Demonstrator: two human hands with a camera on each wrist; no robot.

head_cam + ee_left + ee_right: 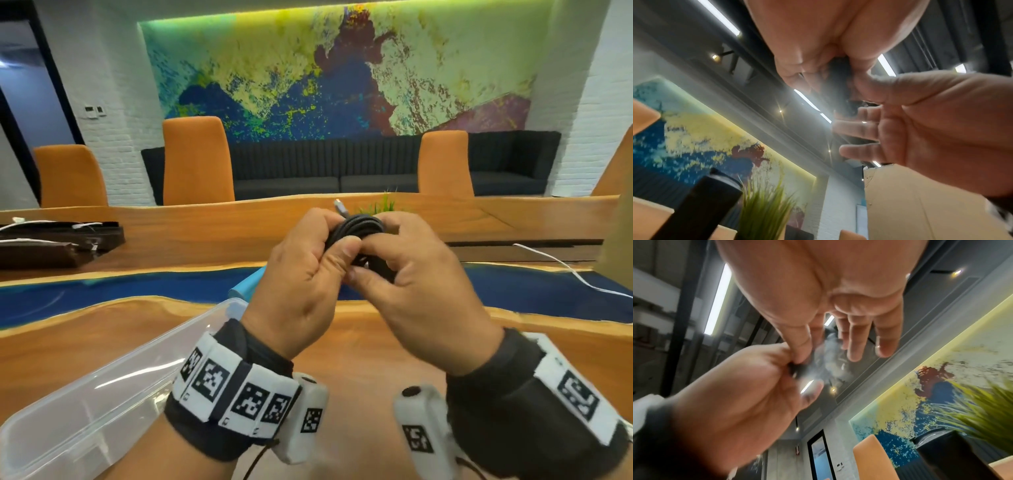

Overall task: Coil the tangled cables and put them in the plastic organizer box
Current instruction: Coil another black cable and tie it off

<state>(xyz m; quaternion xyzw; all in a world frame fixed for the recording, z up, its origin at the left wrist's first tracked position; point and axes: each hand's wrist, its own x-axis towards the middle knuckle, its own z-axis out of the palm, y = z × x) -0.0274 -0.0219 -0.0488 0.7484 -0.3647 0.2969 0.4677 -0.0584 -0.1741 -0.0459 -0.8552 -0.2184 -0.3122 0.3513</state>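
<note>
both hands point(349, 270) gripping 1 blk cable coil point(359, 228), 1 clear box point(102, 387)

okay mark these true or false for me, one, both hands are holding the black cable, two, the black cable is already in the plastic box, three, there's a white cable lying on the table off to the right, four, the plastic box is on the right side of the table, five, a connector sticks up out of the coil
1. Both hands hold the black cable. True: the left hand and right hand grip the black cable above the table.
2. The cable is already in the box. False: it is held in the air; the plastic box lies below, to the left.
3. A white cable lies on the table to the right. True: white cable.
4. The box is on the right. False: it is near the left wrist.
5. A connector sticks up out of the coil. True: connector.
</note>
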